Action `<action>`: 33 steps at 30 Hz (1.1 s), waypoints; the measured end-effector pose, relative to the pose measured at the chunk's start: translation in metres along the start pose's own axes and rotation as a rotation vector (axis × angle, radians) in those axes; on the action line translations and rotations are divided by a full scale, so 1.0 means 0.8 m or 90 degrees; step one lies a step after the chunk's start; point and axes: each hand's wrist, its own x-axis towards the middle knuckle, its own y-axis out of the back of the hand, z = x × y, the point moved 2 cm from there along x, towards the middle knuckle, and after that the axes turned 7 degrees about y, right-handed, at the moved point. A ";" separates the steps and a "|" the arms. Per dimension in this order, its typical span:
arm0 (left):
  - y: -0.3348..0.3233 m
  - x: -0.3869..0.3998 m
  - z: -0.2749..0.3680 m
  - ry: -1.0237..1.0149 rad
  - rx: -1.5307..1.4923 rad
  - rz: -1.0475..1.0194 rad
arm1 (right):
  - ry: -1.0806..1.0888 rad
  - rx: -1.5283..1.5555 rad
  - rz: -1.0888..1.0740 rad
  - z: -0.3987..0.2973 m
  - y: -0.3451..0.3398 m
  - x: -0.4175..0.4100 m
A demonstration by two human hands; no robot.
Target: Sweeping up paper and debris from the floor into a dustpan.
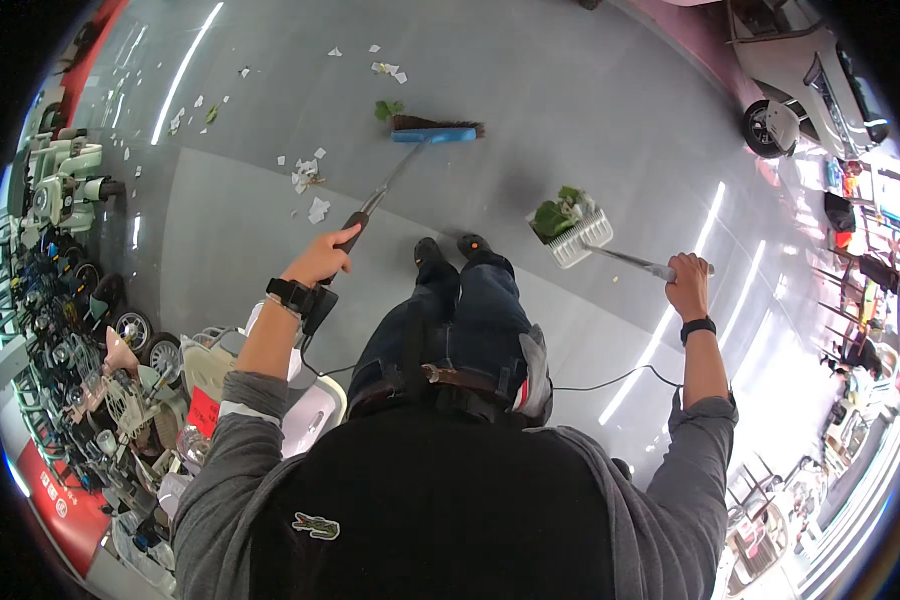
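Note:
My left hand (318,258) is closed around the dark grip of a broom (433,135) with a metal pole. Its blue head and brown bristles rest on the grey floor, touching a green leaf (388,110) at their left end. With my right hand (688,287) I hold the metal handle of a long-handled dustpan (583,238), whose pale, toothed pan lies to the right of my feet. Large green leaves (557,216) and some pale scraps sit in the pan. White paper scraps (305,177) lie in a loose group left of the broom pole.
More scraps (388,69) and a small leaf (211,114) are scattered farther off. Parked scooters (64,184) crowd the left side, some close to my left arm. A pale vehicle (802,82) stands at upper right. A thin cable (607,386) runs beside my waist.

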 end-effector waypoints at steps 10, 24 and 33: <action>-0.026 -0.014 -0.001 0.045 -0.126 0.000 | -0.030 -0.007 -0.024 0.026 -0.038 -0.026; -0.040 -0.019 0.007 0.037 -0.129 0.017 | 0.050 0.063 0.016 -0.020 -0.086 0.011; -0.042 -0.045 0.044 0.116 -0.247 0.009 | 0.228 0.059 0.020 -0.078 -0.099 0.102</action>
